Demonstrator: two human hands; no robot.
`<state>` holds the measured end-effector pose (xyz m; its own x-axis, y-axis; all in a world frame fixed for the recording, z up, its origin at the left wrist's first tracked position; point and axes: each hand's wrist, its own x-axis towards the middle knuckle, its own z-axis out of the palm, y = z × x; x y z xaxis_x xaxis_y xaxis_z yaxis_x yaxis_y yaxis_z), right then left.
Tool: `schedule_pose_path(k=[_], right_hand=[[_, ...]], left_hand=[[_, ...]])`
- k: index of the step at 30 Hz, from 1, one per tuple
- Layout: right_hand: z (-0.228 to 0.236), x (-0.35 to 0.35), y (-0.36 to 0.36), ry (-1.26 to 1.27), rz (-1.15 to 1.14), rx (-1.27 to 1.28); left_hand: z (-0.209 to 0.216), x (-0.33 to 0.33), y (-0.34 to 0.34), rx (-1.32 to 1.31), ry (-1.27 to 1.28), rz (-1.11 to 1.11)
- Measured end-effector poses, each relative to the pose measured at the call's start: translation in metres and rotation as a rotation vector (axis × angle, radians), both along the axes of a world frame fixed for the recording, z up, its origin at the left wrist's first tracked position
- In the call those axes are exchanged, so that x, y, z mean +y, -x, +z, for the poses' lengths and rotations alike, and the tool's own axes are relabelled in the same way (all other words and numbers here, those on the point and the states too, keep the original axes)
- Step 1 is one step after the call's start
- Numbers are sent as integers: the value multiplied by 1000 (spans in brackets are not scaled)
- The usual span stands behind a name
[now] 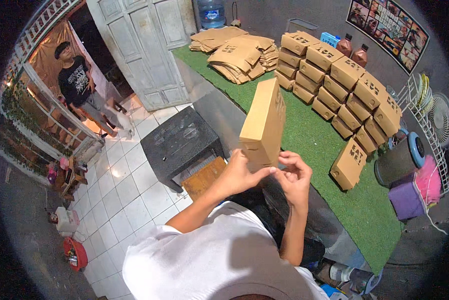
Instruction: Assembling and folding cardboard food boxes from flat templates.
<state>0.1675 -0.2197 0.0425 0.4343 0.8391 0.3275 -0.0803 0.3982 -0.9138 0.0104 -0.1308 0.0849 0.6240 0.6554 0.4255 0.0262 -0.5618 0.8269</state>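
Note:
A brown cardboard food box (261, 117) stands on end in front of me, folded into shape and raised off the counter's edge. My left hand (240, 173) grips its lower left corner, the thumb pressed along the bottom edge. With bent fingers, my right hand (293, 176) pinches the lower right end, thumb and fingertips close to the other thumb. Part of the box's bottom end is hidden behind my fingers. To the right, one finished box (348, 164) lies by itself on the green turf mat (304, 145).
Stacked folded boxes (342, 75) fill the counter's back right. Flat unfolded cardboard (239, 55) lies at the back left. A grey bin (397, 162) and purple container (403, 197) stand at the right end. Left are a black table (182, 137) and a person (77, 80) in the doorway.

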Motion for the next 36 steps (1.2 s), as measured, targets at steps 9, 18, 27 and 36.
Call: schedule_pose_path(k=[9, 18, 27, 36], right_hand=[[1, -16, 14, -3, 94, 14], [-5, -17, 52, 38, 32, 180], [-17, -12, 47, 63, -54, 154], [-16, -3, -4, -13, -154, 38]], left_hand=[[5, -6, 27, -80, 206, -32], [-22, 5, 44, -171, 257, -36], [-49, 5, 25, -195, 237, -49], [-9, 32, -23, -40, -554, -235]])
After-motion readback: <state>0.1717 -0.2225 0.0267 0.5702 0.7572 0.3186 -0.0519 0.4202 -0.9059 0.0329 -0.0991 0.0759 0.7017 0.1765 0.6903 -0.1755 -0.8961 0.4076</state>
